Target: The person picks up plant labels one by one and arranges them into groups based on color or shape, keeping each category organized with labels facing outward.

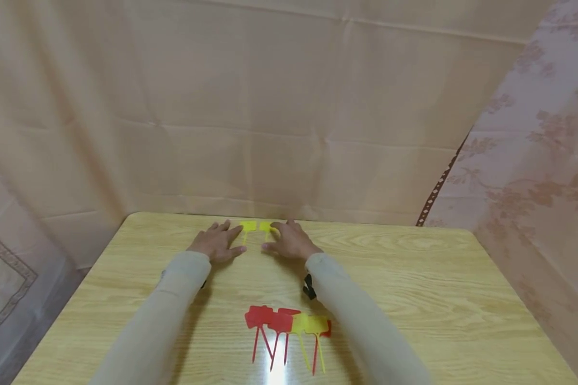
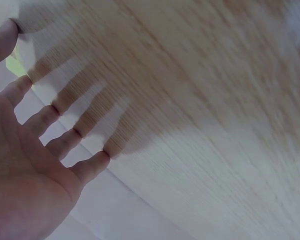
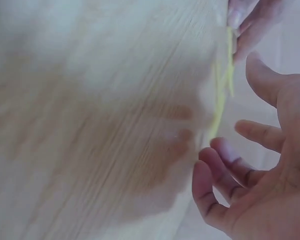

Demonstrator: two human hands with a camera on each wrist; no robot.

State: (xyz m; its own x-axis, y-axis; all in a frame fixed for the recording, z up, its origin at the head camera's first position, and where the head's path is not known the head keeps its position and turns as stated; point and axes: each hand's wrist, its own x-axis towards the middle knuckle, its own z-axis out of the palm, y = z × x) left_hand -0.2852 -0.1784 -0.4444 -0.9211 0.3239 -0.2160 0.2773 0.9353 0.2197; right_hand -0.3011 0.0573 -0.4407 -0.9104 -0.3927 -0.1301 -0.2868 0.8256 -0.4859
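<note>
Two yellow plant labels, the left one (image 1: 248, 225) and the right one (image 1: 265, 226), lie side by side near the table's far edge, stems pointing toward me. My left hand (image 1: 217, 243) spreads its fingers on the wood, its index fingertip at the left label's edge. In the left wrist view, the fingertips of that hand (image 2: 35, 170) meet the tabletop. My right hand (image 1: 291, 240) has its index finger over part of the right label. In the right wrist view, that hand (image 3: 260, 180) has its thumb and index finger extended and its other fingers bent, gripping nothing visible.
Closer to me, between my forearms, lies an overlapping row of red plant labels (image 1: 259, 316) and yellow plant labels (image 1: 317, 324). The wooden table (image 1: 438, 299) ends at a beige curtain (image 1: 289, 133). A patterned cloth (image 1: 534, 160) hangs at right.
</note>
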